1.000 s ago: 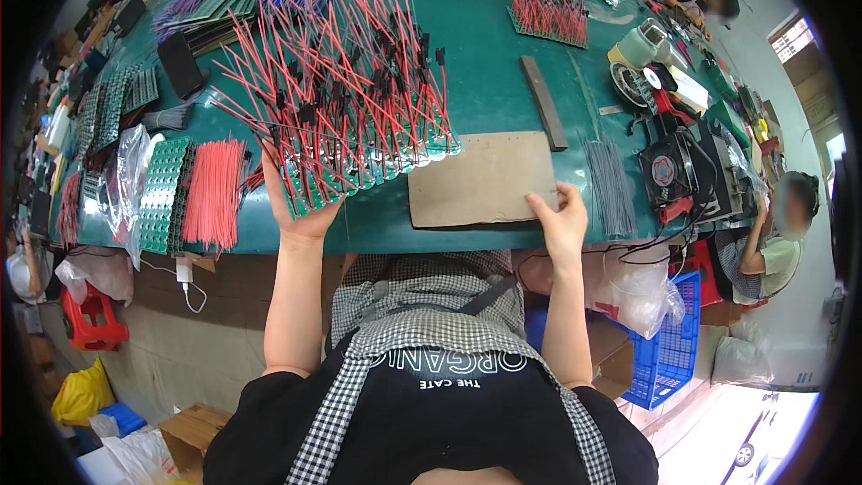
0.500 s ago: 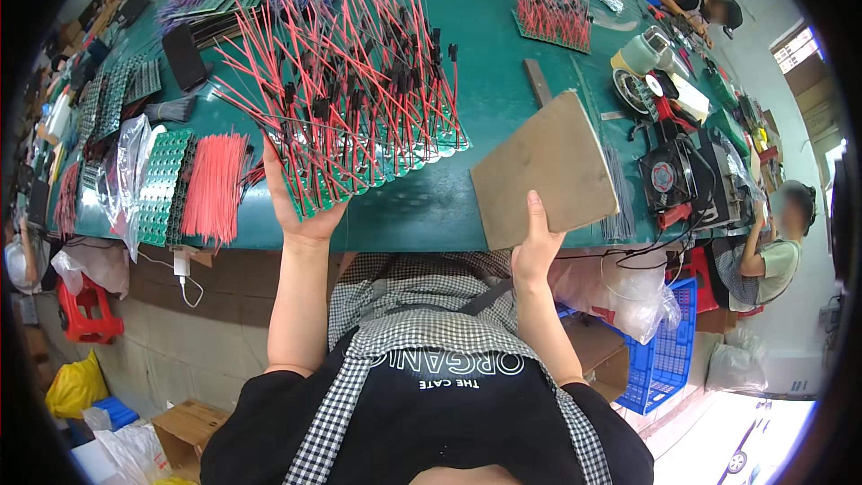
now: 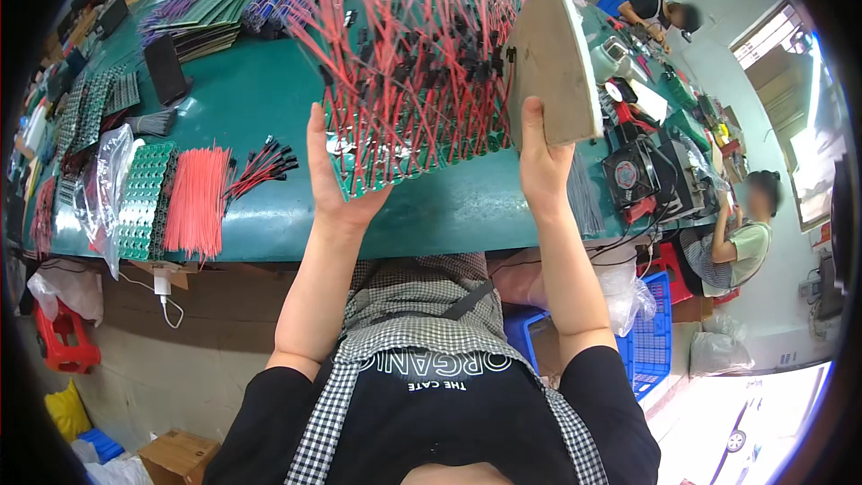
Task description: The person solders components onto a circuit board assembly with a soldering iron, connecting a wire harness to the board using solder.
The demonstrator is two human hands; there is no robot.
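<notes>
A green circuit board panel [image 3: 361, 180] is held up over the bench in my left hand [image 3: 346, 193], whose thumb lies along its left edge while the palm is under the near corner. Dense red and black wires [image 3: 413, 81] with black plugs stand up from the panel; their tops are smeared by motion. My right hand [image 3: 544, 166] grips a flat brown board [image 3: 555, 58] by its lower edge, thumb on the face towards me. Tilted steeply, that board stands close against the right side of the wires; whether it touches them I cannot tell.
On the green bench [image 3: 269, 220] to the left lie red wires [image 3: 195, 202], plugged leads [image 3: 263, 167], another green panel [image 3: 146, 202] and a plastic bag [image 3: 106, 184]. Grey wires [image 3: 585, 193] and a fan-like device [image 3: 633, 171] are at right. Two co-workers sit beyond.
Both hands have moved forward, with the wired panel also shifting right. The brown board has swung from lying tilted to nearly upright, up beside the wires. The plugged leads at left are now uncovered.
</notes>
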